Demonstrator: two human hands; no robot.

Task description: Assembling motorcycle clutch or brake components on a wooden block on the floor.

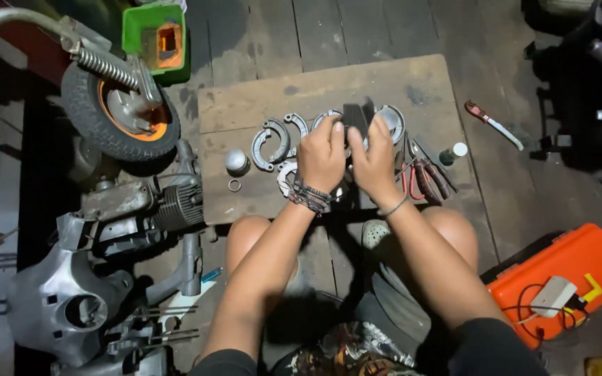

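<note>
Seated low over a wooden board (259,104) laid on a dark plank floor, bare knees splayed either side. Both forearms stretched forward and rising from the bottom of the view, converging so the hands meet above the middle of the board.

Left hand (322,157) raised with its back to the camera, fingers curled, a stack of dark braided bands at the wrist. Right hand (373,161) just beside it, thumbs close together, a thin band on that wrist. Both closed together on a small dark flat part (354,117) — its upper edge standing out above the fingertips, its lower portion hidden behind the hands. Exact grip of each finger impossible to tell from this angle.

On the board just beyond the hands: curved grey brake shoes (271,144) to the left, a round metal ring-shaped part (393,120) to the right. A small silver dome (236,161) further left, red-handled pliers (426,179) near the right wrist, a small white-capped bottle (453,153) past them.

Off the board — a small wheel with an orange hub (121,115) and spring at upper left, a finned engine (175,205) below it, an orange toolbox (566,278) at lower right, a red-handled wrench (492,124) on the floor.
</note>
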